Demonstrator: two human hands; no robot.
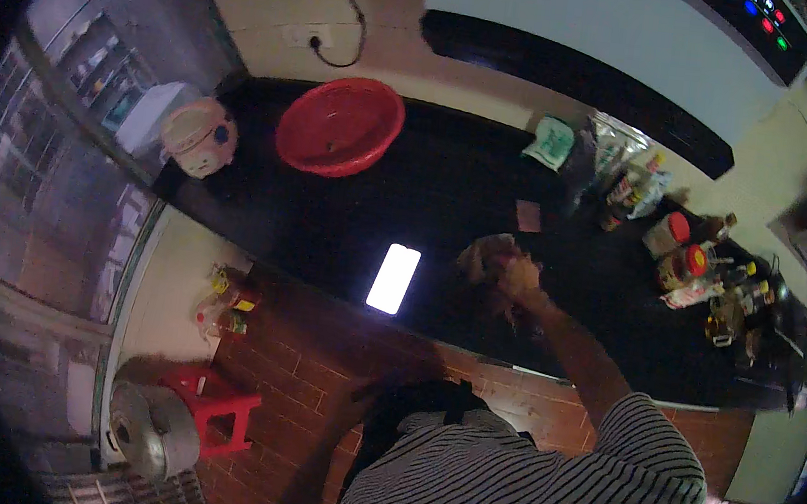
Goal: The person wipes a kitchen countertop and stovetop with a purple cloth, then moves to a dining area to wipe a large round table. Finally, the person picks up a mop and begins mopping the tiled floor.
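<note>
On the black countertop my right hand is closed on a crumpled cloth, which lies bunched beneath and to the left of the fingers. The fingers are blurred and dim. A small pinkish flat piece lies just beyond the cloth. To the left of the hand, near the counter's front edge, rests a smartphone with a bright white screen. My left hand is out of view; a striped shirt fills the lower middle.
A red plastic basin stands at the back left, beside a round pinkish item. Jars, bottles and packets line the back right, under a range hood. Below left, a red plastic stool is on the floor.
</note>
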